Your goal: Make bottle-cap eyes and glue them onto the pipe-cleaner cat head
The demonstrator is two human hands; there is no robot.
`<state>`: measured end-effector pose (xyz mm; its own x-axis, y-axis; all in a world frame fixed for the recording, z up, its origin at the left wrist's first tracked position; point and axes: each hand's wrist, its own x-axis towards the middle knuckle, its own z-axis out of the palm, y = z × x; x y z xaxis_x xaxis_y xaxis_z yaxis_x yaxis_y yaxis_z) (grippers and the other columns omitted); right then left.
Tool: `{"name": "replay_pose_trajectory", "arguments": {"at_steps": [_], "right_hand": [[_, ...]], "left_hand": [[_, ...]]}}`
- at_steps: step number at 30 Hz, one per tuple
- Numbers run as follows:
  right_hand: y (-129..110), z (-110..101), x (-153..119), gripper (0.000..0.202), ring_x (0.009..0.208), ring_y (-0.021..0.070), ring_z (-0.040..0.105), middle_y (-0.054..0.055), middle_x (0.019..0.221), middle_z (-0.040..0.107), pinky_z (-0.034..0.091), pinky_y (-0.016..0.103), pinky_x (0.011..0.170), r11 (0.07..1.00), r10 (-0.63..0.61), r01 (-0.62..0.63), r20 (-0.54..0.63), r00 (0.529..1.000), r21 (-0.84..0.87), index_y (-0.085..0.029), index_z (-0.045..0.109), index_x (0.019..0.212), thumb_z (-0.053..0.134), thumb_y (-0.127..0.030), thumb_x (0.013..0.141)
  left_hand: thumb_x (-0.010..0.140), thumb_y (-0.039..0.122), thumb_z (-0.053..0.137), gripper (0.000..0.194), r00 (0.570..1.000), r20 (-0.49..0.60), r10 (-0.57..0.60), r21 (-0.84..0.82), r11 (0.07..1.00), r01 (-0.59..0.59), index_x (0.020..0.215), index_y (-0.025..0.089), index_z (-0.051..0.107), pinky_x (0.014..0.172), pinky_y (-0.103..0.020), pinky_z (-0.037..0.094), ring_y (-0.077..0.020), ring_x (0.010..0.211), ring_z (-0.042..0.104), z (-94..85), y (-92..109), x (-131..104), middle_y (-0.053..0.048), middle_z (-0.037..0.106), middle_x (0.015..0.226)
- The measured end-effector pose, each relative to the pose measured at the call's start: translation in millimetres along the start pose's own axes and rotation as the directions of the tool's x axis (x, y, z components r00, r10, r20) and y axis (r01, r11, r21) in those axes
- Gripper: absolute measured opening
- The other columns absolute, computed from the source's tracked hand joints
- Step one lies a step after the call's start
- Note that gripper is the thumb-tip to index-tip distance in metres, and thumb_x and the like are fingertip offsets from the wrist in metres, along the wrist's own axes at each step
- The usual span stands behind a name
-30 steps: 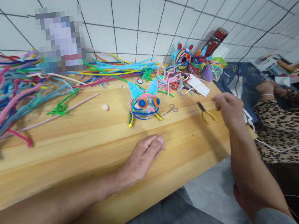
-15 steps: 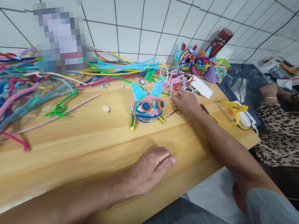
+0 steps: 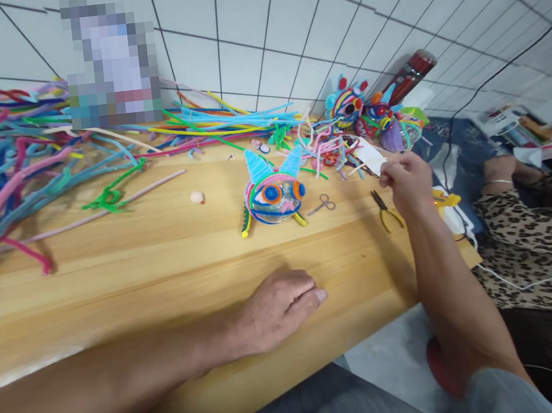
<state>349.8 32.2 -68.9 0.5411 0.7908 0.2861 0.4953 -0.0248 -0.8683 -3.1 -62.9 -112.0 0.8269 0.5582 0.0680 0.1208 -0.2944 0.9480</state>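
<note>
My left hand rests on the wooden table, fingers curled under and thumb alongside, with nothing showing in it. Raised over the table's right side, my right hand has its fingers drawn together; whatever they may hold is hidden. Just beyond its fingertips lies a white paper. Yellow-handled pliers lie below it, and small scissors farther left. A cat-like figure with blue pipe-cleaner ears, orange-and-blue eyes and yellow-tipped feet stands at mid-table. My right hand partly covers a yellow glue gun.
Loose pipe cleaners pile up on the left, with more along the wall. Other decorated figures and a red flask stand at the back right. A person in leopard-print clothing sits at right, beside cables.
My right hand has moved right and lifted, from beside the scissors and pipe-cleaner scraps to near the glue gun. The pliers are now uncovered. My left hand has stayed put.
</note>
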Motion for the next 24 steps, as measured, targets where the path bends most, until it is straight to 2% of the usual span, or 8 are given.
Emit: {"name": "replay_pose_trajectory", "arguments": {"at_steps": [3, 6, 8, 12, 15, 19, 22, 24], "right_hand": [[-12.4, -25.1, -33.7, 0.016, 0.054, 0.0115, 0.050, -0.005, 0.064, 0.059, 0.040, 0.026, 0.055, 0.988, -0.007, -0.015, 0.144, 0.989, 0.154, -0.025, 0.054, 0.072, 0.069, -0.026, 0.072], [-33.5, -41.2, -89.0, 0.011, 0.059, 0.0123, 0.055, -0.005, 0.067, 0.061, 0.044, 0.025, 0.059, 0.995, -0.038, -0.002, 0.408, 0.912, 0.096, -0.025, 0.061, 0.083, 0.072, -0.026, 0.084], [-49.5, -42.6, -131.1, 0.004, 0.065, 0.0124, 0.058, -0.003, 0.076, 0.065, 0.047, 0.024, 0.060, 0.996, -0.086, 0.088, 0.586, 0.806, 0.026, -0.025, 0.065, 0.091, 0.069, -0.024, 0.091], [-75.9, -25.1, -198.3, 0.011, 0.077, 0.0132, 0.065, 0.000, 0.087, 0.070, 0.053, 0.025, 0.072, 0.934, -0.262, 0.342, 0.853, 0.451, 0.106, -0.023, 0.066, 0.103, 0.058, -0.016, 0.103], [-89.3, -12.9, -215.5, 0.016, 0.106, 0.0179, 0.071, 0.009, 0.110, 0.075, 0.058, 0.031, 0.092, 0.882, -0.388, 0.405, 0.856, 0.340, 0.239, -0.021, 0.067, 0.120, 0.055, -0.023, 0.109], [-102.5, -21.3, -195.4, 0.029, 0.122, 0.0183, 0.071, 0.011, 0.128, 0.076, 0.058, 0.032, 0.100, 0.900, -0.359, 0.341, 0.904, 0.231, 0.271, -0.022, 0.066, 0.135, 0.056, -0.018, 0.108], [-101.5, -32.5, -160.0, 0.025, 0.104, 0.0175, 0.076, 0.007, 0.114, 0.081, 0.060, 0.030, 0.092, 0.950, -0.279, 0.230, 0.910, 0.308, 0.213, -0.024, 0.073, 0.125, 0.073, -0.027, 0.101], [-93.0, -30.9, -131.7, 0.014, 0.088, 0.0160, 0.076, 0.004, 0.097, 0.081, 0.059, 0.028, 0.081, 0.986, -0.156, 0.128, 0.844, 0.513, 0.104, -0.023, 0.078, 0.109, 0.077, -0.031, 0.097]], "left_hand": [[0.111, 0.035, 0.046, 0.039, 0.996, -0.061, 0.065, -0.004, 0.998, -0.065, 0.075, 0.020, 0.051, 0.070, -0.031, 0.040, -0.0148, 0.070, 0.052, 1.0, 1.9, -4.0, -0.001, 0.056, 0.074], [0.107, 0.035, 0.057, 0.019, 0.976, -0.171, 0.137, -0.035, 0.989, -0.145, 0.105, 0.018, 0.064, 0.073, -0.030, 0.046, -0.0143, 0.074, 0.055, 3.5, 5.7, -11.2, -0.006, 0.066, 0.098], [0.103, 0.041, 0.066, 0.036, 0.967, -0.214, 0.140, -0.056, 0.986, -0.155, 0.130, 0.018, 0.059, 0.074, -0.031, 0.050, -0.0147, 0.078, 0.057, 5.2, 8.9, -15.9, -0.012, 0.066, 0.121], [0.096, 0.056, 0.071, 0.065, 0.998, -0.061, 0.013, -0.160, 0.987, -0.023, 0.146, 0.020, 0.050, 0.077, -0.033, 0.053, -0.0187, 0.086, 0.063, 6.4, 16.0, -18.6, -0.013, 0.066, 0.124], [0.099, 0.053, 0.065, 0.038, 0.989, 0.129, -0.070, -0.238, 0.966, 0.100, 0.118, 0.020, 0.064, 0.081, -0.033, 0.053, -0.0207, 0.091, 0.065, 7.3, 19.5, -15.1, -0.006, 0.070, 0.105], [0.103, 0.051, 0.059, 0.032, 0.977, 0.170, -0.126, -0.324, 0.930, 0.176, 0.100, 0.020, 0.067, 0.082, -0.030, 0.050, -0.0186, 0.091, 0.065, 10.2, 18.5, -11.0, -0.002, 0.072, 0.096], [0.107, 0.049, 0.050, 0.042, 0.970, 0.172, -0.171, -0.294, 0.931, 0.216, 0.082, 0.018, 0.063, 0.068, -0.026, 0.042, -0.0132, 0.070, 0.057, 10.5, 17.6, -10.4, 0.002, 0.063, 0.074], [0.108, 0.044, 0.049, 0.043, 0.972, 0.163, -0.172, -0.255, 0.944, 0.210, 0.074, 0.018, 0.058, 0.065, -0.025, 0.038, -0.0112, 0.064, 0.052, 10.2, 19.4, -11.0, 0.003, 0.058, 0.067]]}}
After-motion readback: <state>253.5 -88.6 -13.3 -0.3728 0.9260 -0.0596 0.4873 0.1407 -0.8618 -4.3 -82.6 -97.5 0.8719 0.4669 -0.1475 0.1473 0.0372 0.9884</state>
